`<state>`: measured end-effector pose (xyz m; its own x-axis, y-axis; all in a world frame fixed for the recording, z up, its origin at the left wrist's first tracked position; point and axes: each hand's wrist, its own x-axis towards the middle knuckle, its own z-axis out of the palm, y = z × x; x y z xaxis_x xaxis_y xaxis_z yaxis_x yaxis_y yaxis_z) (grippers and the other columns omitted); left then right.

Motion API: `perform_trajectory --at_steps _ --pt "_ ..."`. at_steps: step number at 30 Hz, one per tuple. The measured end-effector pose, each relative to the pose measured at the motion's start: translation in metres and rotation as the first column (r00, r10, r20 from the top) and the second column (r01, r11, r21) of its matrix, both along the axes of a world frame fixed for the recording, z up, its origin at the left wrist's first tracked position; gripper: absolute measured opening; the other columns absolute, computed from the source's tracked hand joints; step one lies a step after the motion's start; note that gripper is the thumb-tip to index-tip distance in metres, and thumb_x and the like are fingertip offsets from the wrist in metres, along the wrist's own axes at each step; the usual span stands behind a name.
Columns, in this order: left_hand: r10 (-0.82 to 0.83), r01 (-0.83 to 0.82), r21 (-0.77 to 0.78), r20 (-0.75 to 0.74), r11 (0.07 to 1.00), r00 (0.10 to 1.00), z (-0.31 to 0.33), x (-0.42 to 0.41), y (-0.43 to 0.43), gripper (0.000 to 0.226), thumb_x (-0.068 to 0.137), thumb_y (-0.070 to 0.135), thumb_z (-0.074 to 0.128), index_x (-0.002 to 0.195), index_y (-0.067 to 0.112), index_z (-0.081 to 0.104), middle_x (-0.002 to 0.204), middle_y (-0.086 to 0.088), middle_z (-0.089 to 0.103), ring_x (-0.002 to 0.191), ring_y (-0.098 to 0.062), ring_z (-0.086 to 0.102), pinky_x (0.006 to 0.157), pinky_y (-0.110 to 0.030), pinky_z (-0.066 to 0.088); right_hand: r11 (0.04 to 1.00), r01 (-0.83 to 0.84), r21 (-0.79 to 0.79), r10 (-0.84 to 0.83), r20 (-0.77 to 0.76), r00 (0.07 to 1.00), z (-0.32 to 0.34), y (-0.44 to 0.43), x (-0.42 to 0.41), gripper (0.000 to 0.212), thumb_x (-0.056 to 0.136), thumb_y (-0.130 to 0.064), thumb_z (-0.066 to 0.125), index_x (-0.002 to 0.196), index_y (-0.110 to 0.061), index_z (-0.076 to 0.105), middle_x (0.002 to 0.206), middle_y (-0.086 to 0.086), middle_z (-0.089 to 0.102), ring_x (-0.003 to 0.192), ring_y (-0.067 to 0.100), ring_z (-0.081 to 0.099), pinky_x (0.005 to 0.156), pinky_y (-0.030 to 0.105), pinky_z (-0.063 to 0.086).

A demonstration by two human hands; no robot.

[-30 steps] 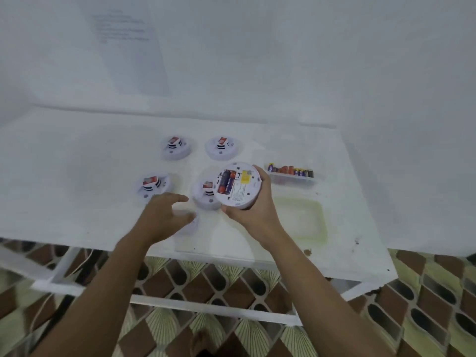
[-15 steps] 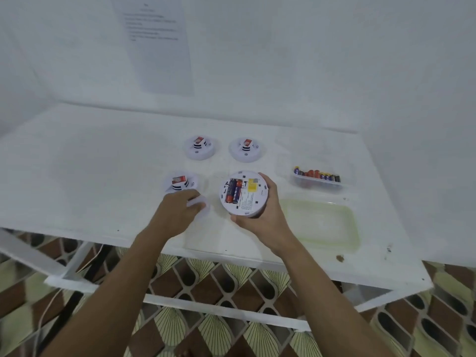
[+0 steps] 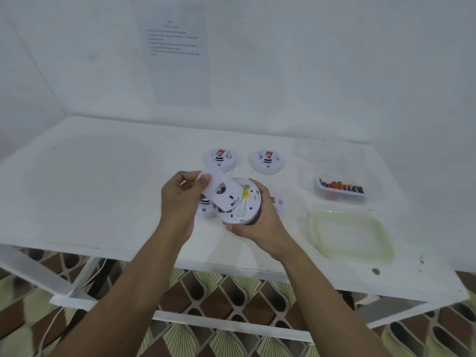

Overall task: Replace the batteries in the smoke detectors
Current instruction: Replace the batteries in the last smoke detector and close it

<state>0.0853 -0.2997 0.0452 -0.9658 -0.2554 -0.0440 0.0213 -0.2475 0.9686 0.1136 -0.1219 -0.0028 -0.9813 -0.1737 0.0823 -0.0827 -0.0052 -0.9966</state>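
Head view: left fingers point(image 3: 189, 176) pinch cover point(image 3: 226, 194); right fingers point(image 3: 257, 185) clasp detector point(image 3: 244, 210) near table point(image 3: 103, 189) edge.

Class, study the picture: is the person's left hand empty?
No: the left hand pinches a white cover against the back of the smoke detector that the right hand holds.

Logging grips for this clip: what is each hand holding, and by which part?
The left hand pinches the white cover at its upper-left end; the right hand grips the upturned smoke detector round its rim.
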Motion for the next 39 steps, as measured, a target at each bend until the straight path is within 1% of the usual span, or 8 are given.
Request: perform_trajectory --at_steps 2,4,8,11,18,22,26,39 --pt "0.103 -0.107 -0.313 -0.028 0.944 0.994 -0.01 0.001 -0.003 0.02 0.082 0.028 0.077 0.077 0.015 0.064 0.075 0.006 0.07 0.069 -0.003 0.065 0.072 -0.025 0.051 1.0 -0.005 -0.012 0.005 0.012 1.0 0.003 -0.01 -0.005 0.093 0.072 0.012 0.082 0.143 -0.027 0.035 0.137 -0.006 0.052 0.125 0.008 0.055 0.086 0.034 0.059" --pt "0.144 -0.203 -0.614 -0.145 0.763 0.979 -0.018 0.005 -0.008 0.028 0.082 0.041 0.075 0.077 0.017 0.061 0.071 0.009 0.067 0.068 0.0 0.062 0.064 -0.015 0.045 1.0 -0.017 -0.008 0.017 0.026 1.0 0.006 -0.017 -0.01 0.094 0.07 0.011 0.084 0.141 -0.028 0.036 0.136 -0.006 0.053 0.124 0.007 0.056 0.088 0.033 0.058" --pt "-0.025 -0.304 -0.754 -0.39 0.582 0.92 -0.03 0.001 -0.028 0.016 0.089 0.026 0.067 0.103 0.02 0.063 0.1 0.004 0.06 0.092 -0.014 0.056 0.072 -0.024 0.048 0.997 -0.075 0.023 0.073 0.053 0.996 0.01 -0.029 -0.018 0.096 0.068 0.009 0.086 0.143 -0.026 0.037 0.135 -0.003 0.054 0.123 0.012 0.057 0.09 0.04 0.059" --pt "-0.296 -0.275 -0.826 -0.456 0.491 0.84 -0.036 -0.008 -0.047 0.027 0.091 0.013 0.053 0.111 0.018 0.07 0.117 -0.002 0.058 0.109 -0.015 0.052 0.081 -0.013 0.041 0.991 -0.133 0.026 0.131 0.058 0.99 0.013 -0.039 -0.023 0.093 0.069 0.011 0.084 0.142 -0.024 0.039 0.135 0.001 0.055 0.122 0.016 0.059 0.085 0.037 0.059" --pt "-0.544 0.094 -0.896 -0.178 0.434 0.82 -0.027 -0.017 -0.091 0.047 0.075 0.052 0.068 0.119 0.036 0.065 0.127 0.015 0.055 0.117 0.001 0.049 0.089 -0.01 0.041 0.973 -0.219 0.076 0.212 0.089 0.973 0.014 -0.049 -0.034 0.093 0.07 0.009 0.085 0.144 -0.025 0.041 0.136 0.0 0.056 0.125 0.023 0.058 0.084 0.045 0.06" --pt "-0.535 0.13 -0.907 -0.117 0.402 0.836 -0.021 -0.021 -0.098 0.058 0.069 0.044 0.077 0.123 0.033 0.062 0.116 0.017 0.058 0.105 0.0 0.054 0.081 -0.012 0.042 0.959 -0.263 0.104 0.252 0.105 0.962 0.012 -0.054 -0.036 0.094 0.069 0.012 0.084 0.144 -0.025 0.04 0.134 0.0 0.056 0.121 0.019 0.059 0.079 0.04 0.061" --pt "-0.497 0.149 -0.861 -0.133 0.487 0.857 -0.022 -0.02 -0.098 0.063 0.067 0.042 0.081 0.126 0.033 0.06 0.113 0.017 0.056 0.104 0.0 0.054 0.078 -0.008 0.043 0.959 -0.261 0.112 0.25 0.103 0.963 0.011 -0.059 -0.039 0.097 0.068 0.01 0.085 0.145 -0.026 0.039 0.136 0.0 0.055 0.123 0.021 0.058 0.078 0.039 0.061" --pt "-0.467 0.243 -0.79 -0.062 0.563 0.882 -0.025 -0.021 -0.088 0.056 0.073 0.039 0.082 0.125 0.032 0.062 0.112 0.018 0.051 0.104 0.013 0.046 0.077 0.0 0.035 0.965 -0.213 0.152 0.204 0.075 0.976 0.015 -0.058 -0.046 0.096 0.064 0.008 0.087 0.142 -0.026 0.043 0.134 0.001 0.056 0.122 0.024 0.058 0.079 0.05 0.062"
